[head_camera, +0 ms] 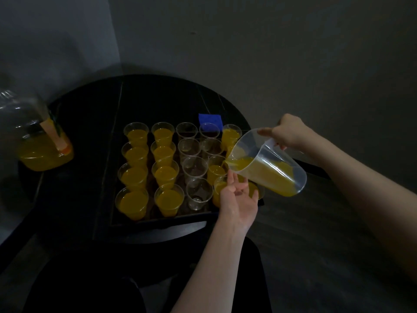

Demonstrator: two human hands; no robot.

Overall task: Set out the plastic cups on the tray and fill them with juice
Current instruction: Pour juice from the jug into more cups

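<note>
On a round black table, the right hand grips a tilted measuring jug, pouring juice at nine o'clock into a tray cup, while the left hand, fingers loosely open, seemingly steadies a neighbouring cup.

Dim room corner — round table

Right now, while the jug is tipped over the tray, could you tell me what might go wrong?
The cups stand tightly packed on the tray, so juice from the tilted jug could splash into neighbouring cups or onto the tray.

The left hand sits right under the spout by the cup being filled; a nudge could topple it.

The right hand holds the heavy jug alone; a wobble may overfill the cup.
</note>
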